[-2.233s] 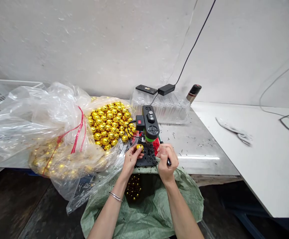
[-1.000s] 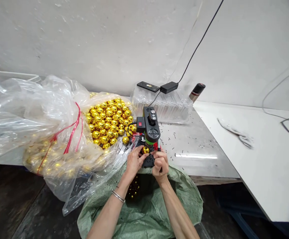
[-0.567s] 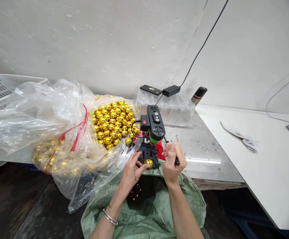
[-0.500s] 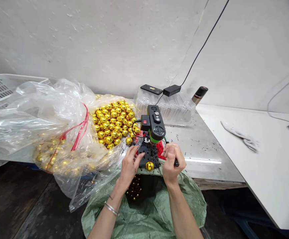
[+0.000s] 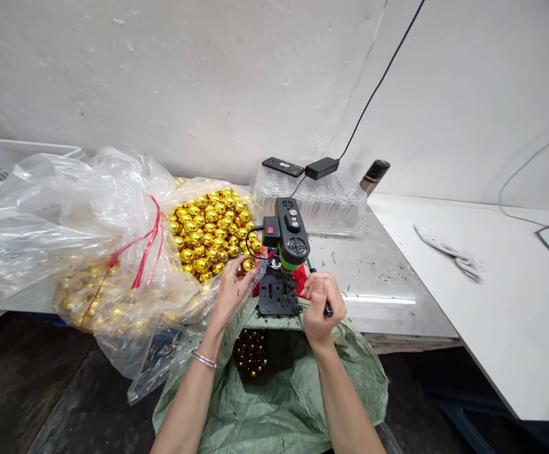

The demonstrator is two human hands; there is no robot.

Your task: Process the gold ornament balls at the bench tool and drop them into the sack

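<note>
My left hand [image 5: 232,282] is closed on a shiny gold ball [image 5: 248,265] beside the heap of gold balls [image 5: 210,230], left of a small black drill-like machine [image 5: 293,232]. My right hand [image 5: 322,301] is wrapped round the black handle [image 5: 328,309] of a lever at the machine's right side. Below the machine head, its black slotted base plate [image 5: 278,293] is strewn with dark shavings. Red material [image 5: 299,277] shows beside the plate. Under the plate's front edge hangs an open green sack [image 5: 274,416] with more gold balls inside.
Clear plastic bags [image 5: 89,221] tied with pink string lie at the left, before a white basket [image 5: 23,154]. Behind the machine are a clear plastic box [image 5: 335,211], a power adapter [image 5: 322,168] and a flask [image 5: 375,176]. A glove [image 5: 454,255] lies on the white table [image 5: 505,315].
My left hand has moved left and up to the gold balls and closed on one. The ball at the front of the base plate is gone from there. My right hand still grips the lever.
</note>
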